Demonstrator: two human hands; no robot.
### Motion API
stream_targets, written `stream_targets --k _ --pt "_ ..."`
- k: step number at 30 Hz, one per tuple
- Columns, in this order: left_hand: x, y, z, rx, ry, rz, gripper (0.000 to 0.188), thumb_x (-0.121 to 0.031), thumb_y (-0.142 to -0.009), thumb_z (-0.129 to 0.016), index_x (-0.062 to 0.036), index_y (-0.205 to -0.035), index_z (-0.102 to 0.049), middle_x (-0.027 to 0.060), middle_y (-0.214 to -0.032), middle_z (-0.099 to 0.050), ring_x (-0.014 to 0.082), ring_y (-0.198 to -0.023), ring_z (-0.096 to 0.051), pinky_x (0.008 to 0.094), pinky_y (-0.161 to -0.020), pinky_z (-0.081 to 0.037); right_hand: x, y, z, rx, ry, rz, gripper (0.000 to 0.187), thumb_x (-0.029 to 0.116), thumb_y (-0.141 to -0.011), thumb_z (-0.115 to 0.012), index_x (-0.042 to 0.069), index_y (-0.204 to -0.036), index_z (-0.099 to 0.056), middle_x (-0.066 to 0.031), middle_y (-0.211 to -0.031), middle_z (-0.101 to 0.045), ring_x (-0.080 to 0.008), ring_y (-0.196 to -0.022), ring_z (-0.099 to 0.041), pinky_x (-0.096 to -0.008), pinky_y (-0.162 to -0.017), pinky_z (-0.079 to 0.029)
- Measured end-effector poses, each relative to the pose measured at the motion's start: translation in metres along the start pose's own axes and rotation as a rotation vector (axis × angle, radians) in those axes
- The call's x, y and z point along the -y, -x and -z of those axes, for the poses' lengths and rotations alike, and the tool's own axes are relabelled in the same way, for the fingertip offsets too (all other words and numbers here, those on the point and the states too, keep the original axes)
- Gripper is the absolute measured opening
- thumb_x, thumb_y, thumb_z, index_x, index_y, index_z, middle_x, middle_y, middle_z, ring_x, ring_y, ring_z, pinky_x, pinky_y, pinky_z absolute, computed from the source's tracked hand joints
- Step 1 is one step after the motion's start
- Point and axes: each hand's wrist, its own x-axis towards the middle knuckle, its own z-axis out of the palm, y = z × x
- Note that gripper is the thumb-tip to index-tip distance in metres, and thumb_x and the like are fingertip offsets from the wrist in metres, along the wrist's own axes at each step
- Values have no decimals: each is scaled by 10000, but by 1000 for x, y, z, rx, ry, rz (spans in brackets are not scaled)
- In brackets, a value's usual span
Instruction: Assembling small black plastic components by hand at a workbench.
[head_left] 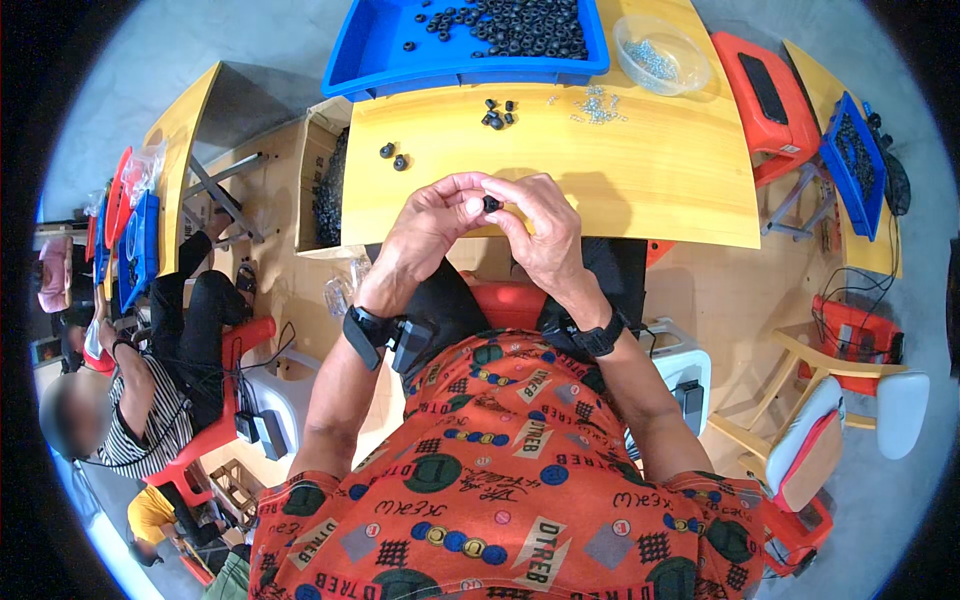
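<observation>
My left hand (432,222) and my right hand (540,225) meet over the near edge of a yellow wooden table (660,190). Their fingertips pinch one small black rubber ring (491,204) between them. Two loose black rings (393,155) lie on the table to the left, and a small cluster of black rings (499,113) sits further back. Beside that cluster lies a scatter of small metal parts (597,106). Both wrists carry black bands.
A blue tray (375,50) of many black rings stands at the table's far edge, next to a clear bowl (662,52) of metal parts. A cardboard box (322,180) sits left of the table. Another person (150,380) works at the left. Red stools and wooden chairs stand right.
</observation>
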Motion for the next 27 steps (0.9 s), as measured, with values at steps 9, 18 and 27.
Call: stream_targets --k 9,18,27 --pt "12 11 -13 11 70 -70 298 -127 -950 -655 -43 -1230 -594 39 -1105 -648 178 -1033 -625 386 -957 -498 -2 5 -4 37 61 127 391 -41 -744 -694 68 -1118 -660 -99 -880 -647 -311 -837 -598 -412 -748 -512" --pt "14 14 -7 -61 130 -50 214 -102 -1002 -551 -78 -1213 -571 24 -1080 -629 164 -1028 -607 374 -959 -472 2 -4 -14 106 17 222 374 -43 -783 -639 44 -1146 -626 -113 -900 -631 -328 -846 -590 -412 -763 -509" --pt "-6 34 0 -318 -148 -150 314 -228 -991 -631 -36 -1235 -588 48 -1072 -645 146 -903 -644 296 -846 -531 -4 -10 -34 32 52 -12 201 81 -843 -676 44 -1037 -642 -136 -908 -632 -328 -838 -607 -424 -738 -508"
